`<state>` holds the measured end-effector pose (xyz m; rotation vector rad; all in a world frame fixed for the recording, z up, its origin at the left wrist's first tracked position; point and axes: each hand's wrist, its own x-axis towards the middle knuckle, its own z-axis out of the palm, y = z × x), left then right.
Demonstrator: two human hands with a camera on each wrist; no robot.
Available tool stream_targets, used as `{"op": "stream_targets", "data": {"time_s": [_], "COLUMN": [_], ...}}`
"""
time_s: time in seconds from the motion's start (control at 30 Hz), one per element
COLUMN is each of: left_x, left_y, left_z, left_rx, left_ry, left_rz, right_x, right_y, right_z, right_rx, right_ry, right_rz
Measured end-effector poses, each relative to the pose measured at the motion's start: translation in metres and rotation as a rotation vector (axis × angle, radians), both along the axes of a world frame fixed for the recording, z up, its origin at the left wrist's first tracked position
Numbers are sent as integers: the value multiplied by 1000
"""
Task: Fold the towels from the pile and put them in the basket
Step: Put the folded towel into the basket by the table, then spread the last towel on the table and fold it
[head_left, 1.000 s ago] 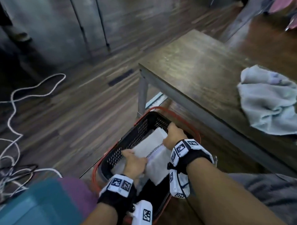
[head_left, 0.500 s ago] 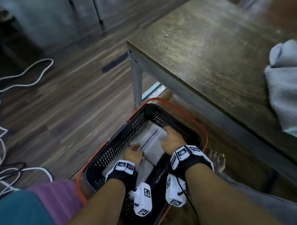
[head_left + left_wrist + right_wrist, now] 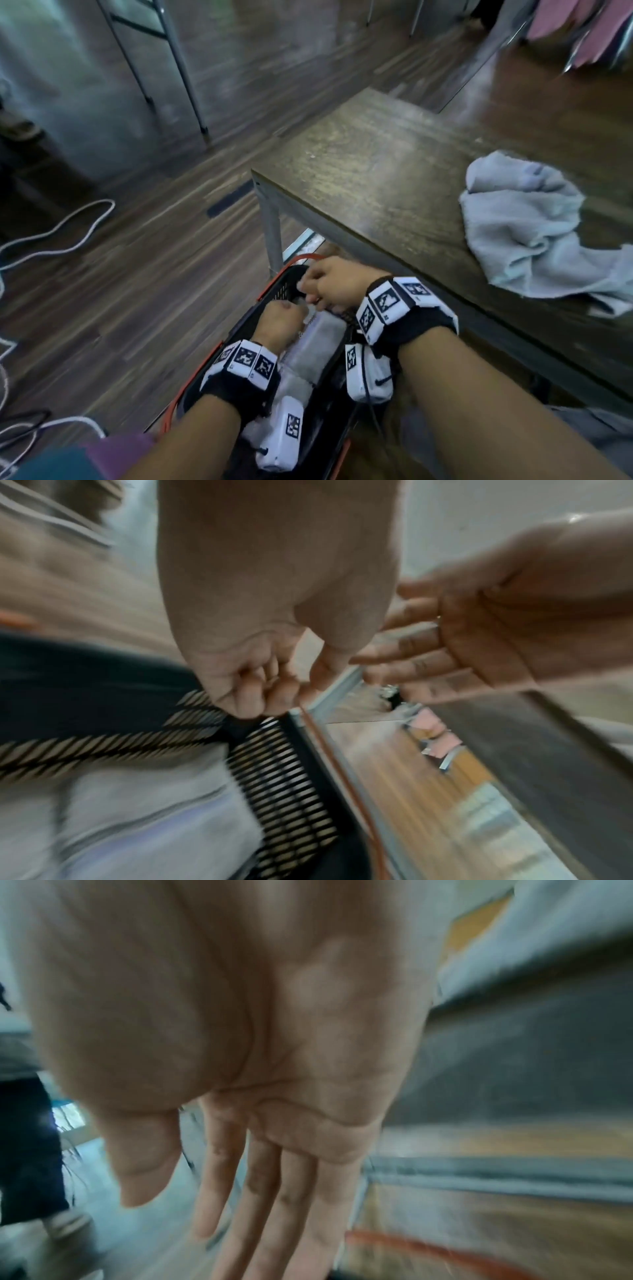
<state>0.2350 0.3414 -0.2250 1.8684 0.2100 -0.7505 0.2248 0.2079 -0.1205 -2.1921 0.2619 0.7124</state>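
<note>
Towels are split between two places: a folded white towel [image 3: 318, 339] lies flat in the black plastic basket [image 3: 274, 294] with its orange rim on the wooden floor, and a crumpled pale blue towel [image 3: 534, 226] sits well apart on the dark wooden surface [image 3: 376, 164].

The left hand [image 3: 281, 322] hangs over the basket with its fingers [image 3: 253, 693] loosely curled and nothing between them. The right hand [image 3: 337, 284] is above the basket's far rim, palm bare; its fingers [image 3: 260, 1191] are extended in the wrist view, and it holds nothing.

Judged from this, the folded towel has been set down and the step in hand is leaving the basket to fetch the blue towel. To do that well, the person should lift both hands straight up so that no fingertip catches the white towel's top layer and spoils the fold. The right hand, nearer the surface, is better placed to reach first. The blue towel looks limp and bunched, so it should be taken by an edge or corner and spread on the bare stretch of the surface before folding. The surface edge overhangs the basket closely, so a knock there is the likeliest slip.
</note>
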Motion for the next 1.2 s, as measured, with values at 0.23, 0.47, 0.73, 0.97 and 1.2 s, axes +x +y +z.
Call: {"op": "stream_targets", "data": {"time_s": [0.23,0.47,0.73,0.97,1.2], "left_x": [-4,-33,-43,-108,-158], "left_y": [-84,-198,-272,-341,-380], "left_z": [115,157,157,267,273], "left_rx": [-168,132,427,-8,-118], "left_ry": [-347,-658,-818,-827,-832], "left_rz": [-163,-739,-913,-1277,-1232], "right_x": [-43,-144,-226,-268,-327], "right_y": [-85,-204,-261,-283,-333], "right_z": [148,149,96,90,124], "right_rx": [-196,-359,-376,-298,-255], "right_ry": [-375,-429,-346,-708,-869], "right_rz": [-25,-408,-608,-790,-1083]}}
